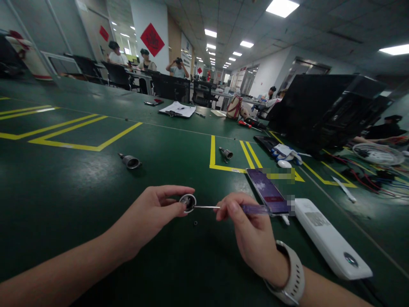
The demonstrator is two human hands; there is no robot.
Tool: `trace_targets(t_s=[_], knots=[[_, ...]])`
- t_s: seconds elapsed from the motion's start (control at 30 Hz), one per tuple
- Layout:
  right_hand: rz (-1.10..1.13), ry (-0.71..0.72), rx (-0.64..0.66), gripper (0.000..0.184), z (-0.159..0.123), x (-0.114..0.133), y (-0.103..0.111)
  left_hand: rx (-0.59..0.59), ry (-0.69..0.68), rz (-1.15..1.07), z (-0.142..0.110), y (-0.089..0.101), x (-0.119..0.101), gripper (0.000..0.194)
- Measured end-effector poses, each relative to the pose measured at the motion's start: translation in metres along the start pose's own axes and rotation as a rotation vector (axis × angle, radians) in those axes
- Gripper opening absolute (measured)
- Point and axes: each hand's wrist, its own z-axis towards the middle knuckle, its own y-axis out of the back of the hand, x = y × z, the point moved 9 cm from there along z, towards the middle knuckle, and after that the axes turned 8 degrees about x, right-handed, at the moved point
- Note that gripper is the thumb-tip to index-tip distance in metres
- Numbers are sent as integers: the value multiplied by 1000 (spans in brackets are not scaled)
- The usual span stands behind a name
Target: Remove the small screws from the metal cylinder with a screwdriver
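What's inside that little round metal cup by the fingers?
Inside the metal cup are a dark hollow and small greyish bits, too tiny to name. The thumb of the left hand covers its lower-left part, so I can't see what's there.

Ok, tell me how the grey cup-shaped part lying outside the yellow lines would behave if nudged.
The grey cup-shaped part would probably roll in a curve: it lies on its side, one end wide and round, the other narrow. It looks metallic, so likely stiff and heavy for its size.
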Motion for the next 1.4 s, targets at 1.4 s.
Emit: trace_targets(t_s=[1.4], knots=[[163, -411, 19, 25, 5, -60, 1, -44, -20, -177, 2, 10, -8, 30]])
